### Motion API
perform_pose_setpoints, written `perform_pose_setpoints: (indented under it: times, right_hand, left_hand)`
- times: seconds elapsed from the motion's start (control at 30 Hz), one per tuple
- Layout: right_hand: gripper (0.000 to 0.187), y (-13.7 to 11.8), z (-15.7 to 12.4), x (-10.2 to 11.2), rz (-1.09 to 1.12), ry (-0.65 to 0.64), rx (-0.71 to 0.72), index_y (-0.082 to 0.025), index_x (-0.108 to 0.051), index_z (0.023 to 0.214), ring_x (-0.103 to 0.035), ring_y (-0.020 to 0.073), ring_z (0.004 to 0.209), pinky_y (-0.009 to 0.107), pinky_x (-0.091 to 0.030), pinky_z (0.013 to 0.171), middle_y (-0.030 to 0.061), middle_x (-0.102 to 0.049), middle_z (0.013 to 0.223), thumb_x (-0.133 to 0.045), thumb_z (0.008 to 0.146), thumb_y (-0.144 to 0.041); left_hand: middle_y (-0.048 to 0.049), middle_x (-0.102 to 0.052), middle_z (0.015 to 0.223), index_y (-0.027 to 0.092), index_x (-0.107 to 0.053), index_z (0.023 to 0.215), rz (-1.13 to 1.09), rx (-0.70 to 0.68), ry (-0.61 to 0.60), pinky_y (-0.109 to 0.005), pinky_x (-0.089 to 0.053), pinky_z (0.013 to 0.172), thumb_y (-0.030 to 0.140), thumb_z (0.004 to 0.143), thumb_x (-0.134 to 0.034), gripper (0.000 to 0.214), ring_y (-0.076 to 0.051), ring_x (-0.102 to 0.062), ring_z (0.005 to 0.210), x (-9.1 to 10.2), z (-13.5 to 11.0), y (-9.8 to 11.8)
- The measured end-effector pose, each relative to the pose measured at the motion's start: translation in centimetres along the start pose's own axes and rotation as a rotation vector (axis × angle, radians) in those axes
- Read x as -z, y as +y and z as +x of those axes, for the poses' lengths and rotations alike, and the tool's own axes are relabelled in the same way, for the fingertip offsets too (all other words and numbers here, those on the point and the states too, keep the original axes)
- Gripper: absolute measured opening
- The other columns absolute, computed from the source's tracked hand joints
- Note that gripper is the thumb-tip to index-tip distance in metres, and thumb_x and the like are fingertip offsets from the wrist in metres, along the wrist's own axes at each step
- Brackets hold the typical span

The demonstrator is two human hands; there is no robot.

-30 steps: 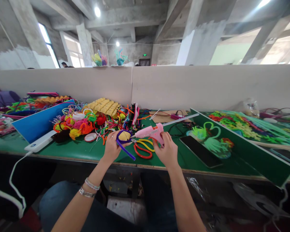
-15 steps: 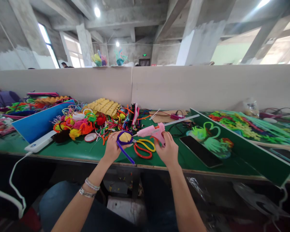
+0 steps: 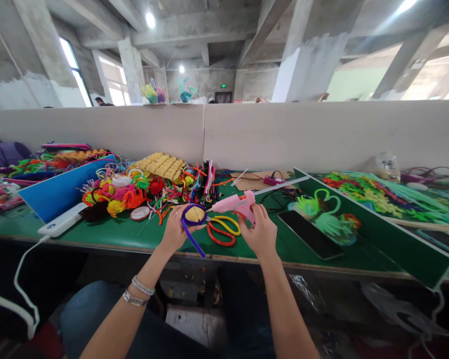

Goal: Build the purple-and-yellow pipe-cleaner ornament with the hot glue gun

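My left hand point(image 3: 174, 228) is closed on a small yellowish cup-like piece point(image 3: 195, 215). A purple pipe cleaner point(image 3: 193, 241) rings its edge, and the loose end hangs down toward the table's front. My right hand point(image 3: 261, 230) grips a pink hot glue gun point(image 3: 232, 203), whose nozzle points left at the right rim of the ringed piece; whether the tip touches is too small to tell. A clear glue stick point(image 3: 282, 185) sticks out of the gun's rear. Between my hands lie scissors point(image 3: 221, 241) with one red and one yellow handle.
Colourful pipe cleaners and pompoms point(image 3: 125, 192) are heaped at left, beside a yellow egg carton point(image 3: 160, 164) and a white power strip point(image 3: 62, 220). At right are a black phone point(image 3: 310, 234), green swan-like pieces point(image 3: 329, 222) and a green divider board point(image 3: 374, 229).
The purple pipe cleaner's loose end has swung slightly left and down, and the ringed piece has turned a little in my left hand. The glue gun stays nearly still.
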State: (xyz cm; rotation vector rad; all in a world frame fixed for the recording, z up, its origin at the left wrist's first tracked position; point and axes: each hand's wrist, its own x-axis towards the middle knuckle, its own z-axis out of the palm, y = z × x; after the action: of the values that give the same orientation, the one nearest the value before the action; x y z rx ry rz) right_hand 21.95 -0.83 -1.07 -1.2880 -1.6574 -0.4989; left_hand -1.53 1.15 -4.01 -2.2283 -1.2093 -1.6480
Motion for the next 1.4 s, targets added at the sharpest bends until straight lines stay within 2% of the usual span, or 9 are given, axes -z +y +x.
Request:
perform_pose_setpoints:
  times: [0.23,0.57,0.93,1.4]
  right_hand:
    - [0.034,-0.27,0.18,-0.16,0.044,-0.025,-0.027,-0.018,-0.05,0.092,-0.054,0.0152,0.062,0.023,-0.037,0.046,0.0046,-0.056,0.08,-0.053,0.078,-0.049]
    - [0.023,0.13,0.05,-0.39,0.174,-0.055,0.0,-0.017,-0.049,0.097,-0.055,0.0185,0.07,0.026,-0.041,0.052,0.0078,-0.056,0.083,-0.047,0.083,-0.035]
    - [0.02,0.31,0.04,-0.56,0.239,-0.05,-0.011,-0.019,-0.049,0.098,-0.055,0.0195,0.073,0.029,-0.045,0.057,0.0072,-0.056,0.083,-0.046,0.084,-0.032]
    - [0.022,0.16,-0.02,-0.37,0.112,-0.039,-0.005,-0.018,-0.048,0.1,-0.055,0.0178,0.065,0.026,-0.041,0.049,0.0075,-0.057,0.085,-0.046,0.083,-0.033]
  left_hand:
    - [-0.0093,-0.061,0.098,0.017,-0.052,0.109,-0.064,0.041,0.044,-0.039,-0.049,0.082,0.054,0.068,-0.062,0.055,-0.024,-0.059,0.095,-0.24,-0.22,-0.37]
    - [-0.0103,-0.062,0.098,0.016,-0.054,0.105,-0.097,0.006,0.108,-0.038,-0.049,0.082,0.055,0.072,-0.057,0.052,-0.023,-0.06,0.094,-0.17,-0.1,-0.15]
    - [-0.0098,-0.062,0.097,0.016,-0.054,0.105,-0.08,0.007,0.115,-0.038,-0.049,0.082,0.057,0.071,-0.057,0.053,-0.023,-0.061,0.093,-0.24,-0.08,-0.17]
    - [-0.0097,-0.062,0.097,0.017,-0.055,0.104,-0.102,0.043,0.097,-0.038,-0.049,0.082,0.057,0.069,-0.059,0.054,-0.023,-0.061,0.092,-0.12,-0.07,0.14]
